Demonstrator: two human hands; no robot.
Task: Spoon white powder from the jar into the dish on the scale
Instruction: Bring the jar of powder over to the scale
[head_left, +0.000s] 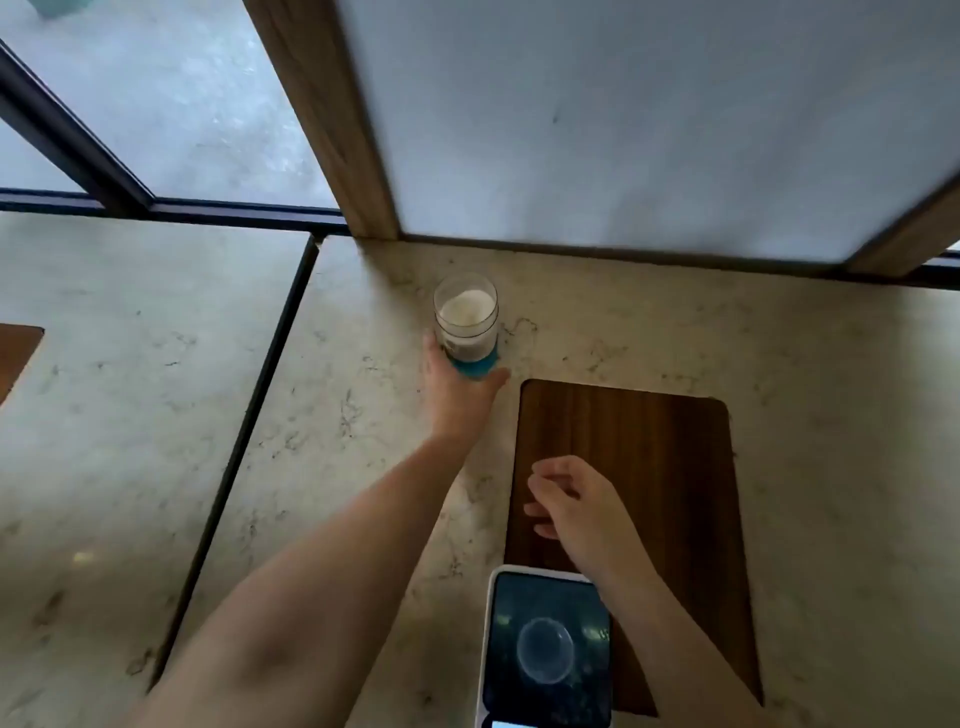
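Observation:
A clear jar (466, 317) holding white powder stands upright and uncapped on the marble counter, with a blue label band low on it. My left hand (453, 387) wraps around the jar's lower part. A small clear round dish (545, 650) sits on the dark glass top of the white-rimmed scale (519, 597) at the bottom of the view. My right hand (576, 506) hovers over the wooden board beyond the scale, fingers loosely curled, holding nothing that I can see. No spoon is in view.
A dark wooden board (649, 441) lies under the scale's far end. A wood-framed white panel (623, 130) rises behind the jar. A dark gap (260, 395) splits the marble counter on the left, and glass windows (156, 104) stand at the far left.

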